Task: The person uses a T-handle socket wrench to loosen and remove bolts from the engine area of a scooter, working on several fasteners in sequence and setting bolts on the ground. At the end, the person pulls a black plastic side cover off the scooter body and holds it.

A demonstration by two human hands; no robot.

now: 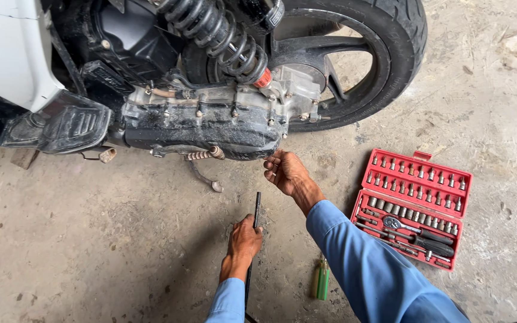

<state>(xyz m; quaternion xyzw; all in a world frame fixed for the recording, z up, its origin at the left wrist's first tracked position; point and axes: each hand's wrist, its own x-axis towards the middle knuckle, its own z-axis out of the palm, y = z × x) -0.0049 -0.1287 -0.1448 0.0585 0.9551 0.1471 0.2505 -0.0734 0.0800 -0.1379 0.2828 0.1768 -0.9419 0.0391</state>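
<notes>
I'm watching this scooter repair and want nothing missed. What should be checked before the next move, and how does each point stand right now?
1. Left hand grips the long black rod tool: ok, fingers closed round the shaft.
2. Right hand at the lower edge of the engine cover: ok, fingertips reach its underside.
3. Right hand holds a bolt or part: cannot tell, the palm is turned away.
4. Red socket set case open on the floor to the right: ok, ratchet and sockets seated.
5. Green-handled screwdriver clear of the arms: ok, lying on the concrete beside the right sleeve.
6. Scooter firmly propped: cannot tell, its stand is out of view.
</notes>
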